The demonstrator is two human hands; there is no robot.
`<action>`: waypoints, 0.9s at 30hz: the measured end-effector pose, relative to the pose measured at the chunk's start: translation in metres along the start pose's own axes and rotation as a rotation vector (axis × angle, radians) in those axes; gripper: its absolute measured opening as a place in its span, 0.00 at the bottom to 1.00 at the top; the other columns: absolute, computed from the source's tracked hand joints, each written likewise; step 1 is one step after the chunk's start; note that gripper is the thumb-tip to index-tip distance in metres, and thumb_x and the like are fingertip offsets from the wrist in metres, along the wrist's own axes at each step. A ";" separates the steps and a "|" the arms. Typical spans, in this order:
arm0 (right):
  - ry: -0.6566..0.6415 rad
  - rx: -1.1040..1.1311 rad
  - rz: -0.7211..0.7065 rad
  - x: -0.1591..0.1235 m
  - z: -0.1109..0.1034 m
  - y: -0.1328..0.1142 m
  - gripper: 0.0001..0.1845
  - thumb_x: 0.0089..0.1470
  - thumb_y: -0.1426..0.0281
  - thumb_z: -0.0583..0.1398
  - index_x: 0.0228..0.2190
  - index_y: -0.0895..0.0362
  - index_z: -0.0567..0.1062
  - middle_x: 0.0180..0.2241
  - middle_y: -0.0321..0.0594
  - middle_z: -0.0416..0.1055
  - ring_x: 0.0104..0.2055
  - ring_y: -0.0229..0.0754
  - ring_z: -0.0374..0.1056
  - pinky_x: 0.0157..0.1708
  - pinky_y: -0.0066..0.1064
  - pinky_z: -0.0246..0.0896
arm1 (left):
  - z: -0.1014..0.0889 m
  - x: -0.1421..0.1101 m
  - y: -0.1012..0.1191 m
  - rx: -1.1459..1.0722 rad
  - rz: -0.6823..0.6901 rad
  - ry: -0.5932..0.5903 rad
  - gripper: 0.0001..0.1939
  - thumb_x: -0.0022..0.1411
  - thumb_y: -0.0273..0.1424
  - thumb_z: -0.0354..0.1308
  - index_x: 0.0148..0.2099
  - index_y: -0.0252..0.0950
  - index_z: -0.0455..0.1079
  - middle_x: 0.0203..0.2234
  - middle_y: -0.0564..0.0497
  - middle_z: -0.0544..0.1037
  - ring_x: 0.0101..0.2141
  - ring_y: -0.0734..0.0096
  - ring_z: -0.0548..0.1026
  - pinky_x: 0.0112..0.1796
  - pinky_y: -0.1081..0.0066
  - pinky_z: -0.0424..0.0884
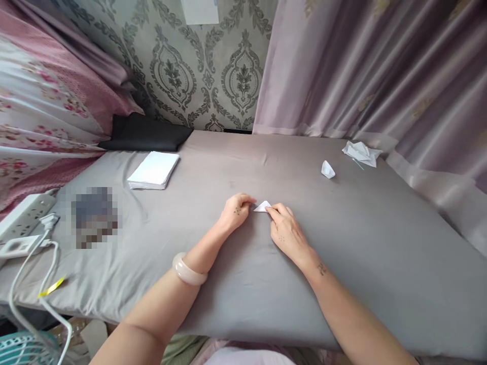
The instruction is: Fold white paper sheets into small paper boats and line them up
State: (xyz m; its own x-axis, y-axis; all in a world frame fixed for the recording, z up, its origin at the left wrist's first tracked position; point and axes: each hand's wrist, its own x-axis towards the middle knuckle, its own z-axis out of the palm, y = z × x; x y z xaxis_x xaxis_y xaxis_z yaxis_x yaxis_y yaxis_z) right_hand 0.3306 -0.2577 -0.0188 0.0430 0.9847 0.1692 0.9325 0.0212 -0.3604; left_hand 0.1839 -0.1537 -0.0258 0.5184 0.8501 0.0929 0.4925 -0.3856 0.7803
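Right hand [288,226] pinching the right corner of a small white folded-paper triangle [262,207], lying between both sets of fingers! The left hand [238,210] curls by the other corner; whether those fingers grip, I can't tell. Best play here, I'd judge: match the edges, pin one corner, press the crease flat. Crisp paper over soft, wrinkled grey cloth [213,172]! Beyond the right fingers, a pointed white folded-paper piece [327,170]; beyond the left, a squared white paper stack [154,169].
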 end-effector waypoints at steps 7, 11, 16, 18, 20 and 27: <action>-0.064 -0.171 0.004 -0.003 -0.001 -0.011 0.27 0.56 0.79 0.50 0.56 0.50 0.68 0.46 0.46 0.65 0.45 0.45 0.61 0.37 0.32 0.62 | -0.010 -0.001 0.002 0.025 -0.147 0.100 0.19 0.52 0.18 0.45 0.32 0.34 0.78 0.38 0.47 0.77 0.34 0.70 0.75 0.42 0.70 0.72; -0.045 -0.220 0.008 -0.004 -0.001 -0.018 0.26 0.58 0.74 0.51 0.57 0.46 0.66 0.44 0.46 0.64 0.44 0.46 0.61 0.37 0.33 0.61 | -0.006 -0.002 0.001 0.055 -0.072 0.086 0.19 0.51 0.18 0.45 0.29 0.34 0.78 0.37 0.47 0.76 0.33 0.70 0.74 0.42 0.70 0.72; -0.067 -0.280 -0.056 -0.004 -0.003 -0.025 0.27 0.58 0.73 0.50 0.58 0.49 0.66 0.42 0.50 0.64 0.42 0.49 0.59 0.38 0.37 0.60 | -0.006 -0.002 -0.001 0.064 -0.040 0.102 0.18 0.51 0.19 0.46 0.28 0.35 0.77 0.35 0.46 0.76 0.33 0.69 0.74 0.41 0.68 0.73; -0.077 -0.301 -0.075 -0.003 -0.003 -0.028 0.27 0.58 0.73 0.51 0.58 0.52 0.67 0.41 0.51 0.64 0.42 0.51 0.59 0.38 0.38 0.60 | -0.007 -0.002 -0.001 0.068 -0.033 0.104 0.18 0.51 0.19 0.46 0.28 0.35 0.77 0.35 0.46 0.76 0.33 0.69 0.74 0.40 0.69 0.72; -0.077 -0.302 -0.080 -0.003 -0.003 -0.029 0.26 0.58 0.72 0.51 0.57 0.54 0.67 0.41 0.52 0.65 0.42 0.51 0.59 0.38 0.39 0.60 | -0.006 -0.003 0.001 0.063 -0.007 0.094 0.18 0.52 0.19 0.45 0.29 0.34 0.76 0.34 0.47 0.76 0.33 0.69 0.74 0.40 0.69 0.72; -0.046 -0.086 -0.033 -0.003 -0.012 -0.010 0.21 0.59 0.74 0.49 0.51 0.53 0.71 0.44 0.45 0.68 0.46 0.45 0.62 0.38 0.33 0.59 | 0.005 -0.015 0.012 0.325 0.286 -0.094 0.18 0.60 0.19 0.44 0.43 0.35 0.74 0.39 0.47 0.76 0.39 0.66 0.72 0.41 0.70 0.70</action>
State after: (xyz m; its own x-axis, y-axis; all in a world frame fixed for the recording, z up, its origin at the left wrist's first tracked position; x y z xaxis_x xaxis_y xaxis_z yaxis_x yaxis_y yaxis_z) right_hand 0.3258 -0.2626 -0.0049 -0.0024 0.9906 0.1369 0.9606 0.0404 -0.2750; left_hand 0.1850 -0.1729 -0.0209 0.7195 0.6625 0.2083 0.5068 -0.7060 0.4947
